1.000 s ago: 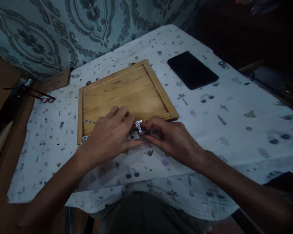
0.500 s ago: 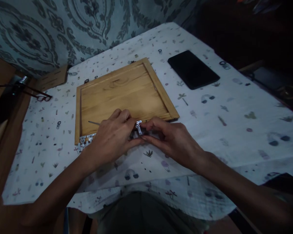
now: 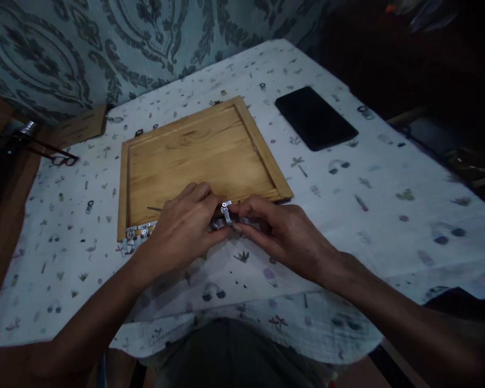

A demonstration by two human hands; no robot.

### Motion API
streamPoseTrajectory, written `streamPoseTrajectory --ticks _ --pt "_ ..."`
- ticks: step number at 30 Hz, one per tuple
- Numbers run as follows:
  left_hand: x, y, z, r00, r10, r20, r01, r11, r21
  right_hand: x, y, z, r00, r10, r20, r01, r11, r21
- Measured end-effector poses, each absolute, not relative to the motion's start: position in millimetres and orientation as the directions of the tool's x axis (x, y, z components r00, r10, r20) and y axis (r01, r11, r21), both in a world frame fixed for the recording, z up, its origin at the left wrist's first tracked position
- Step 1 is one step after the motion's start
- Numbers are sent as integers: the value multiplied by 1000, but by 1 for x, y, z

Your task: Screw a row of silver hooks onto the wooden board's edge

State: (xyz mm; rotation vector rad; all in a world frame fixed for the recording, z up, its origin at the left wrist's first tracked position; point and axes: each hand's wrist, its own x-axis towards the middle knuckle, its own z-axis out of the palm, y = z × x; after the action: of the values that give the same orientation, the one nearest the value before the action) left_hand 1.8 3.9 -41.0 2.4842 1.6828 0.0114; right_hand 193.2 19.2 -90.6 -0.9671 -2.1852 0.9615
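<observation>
A small silvery metal hook (image 3: 226, 211) stands out at the near edge of a framed wooden board (image 3: 202, 156), which lies flat on the table. My right hand (image 3: 278, 226) pinches at it from the right with thumb and forefinger. From the left, my left hand (image 3: 186, 218) is closed at the same hook, its fingers curled over the board's near edge and its thumb below. More metal hooks (image 3: 139, 233) line that edge at the left corner, partly covered by my left hand. A thin metal rod (image 3: 154, 208) pokes out behind this hand; its other end is hidden.
A black tablet-like slab (image 3: 316, 118) lies to the board's right. Eyeglasses (image 3: 64, 160) and a brown cardboard piece (image 3: 83, 126) sit at the left. The table wears a white printed cloth (image 3: 347, 226), and a patterned curtain or wall covering (image 3: 153, 48) borders its back.
The whole view has shifted slightly, with the board and table a little further left. Both hands keep nearly the same hold at the hook.
</observation>
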Motion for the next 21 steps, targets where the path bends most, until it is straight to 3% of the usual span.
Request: streamPoseTrajectory --ticks 8,16,21 --pt "0 3 -42 362 930 -69 922 -346 175 196 24 -90 -560 767 313 413 586 -697" --pt "0 3 -44 360 931 -63 920 -343 191 192 28 -92 -632 732 254 486 630 -606" --pt "-1 3 -43 367 928 -60 916 -349 196 195 25 -95 -627 720 296 483 658 -577"
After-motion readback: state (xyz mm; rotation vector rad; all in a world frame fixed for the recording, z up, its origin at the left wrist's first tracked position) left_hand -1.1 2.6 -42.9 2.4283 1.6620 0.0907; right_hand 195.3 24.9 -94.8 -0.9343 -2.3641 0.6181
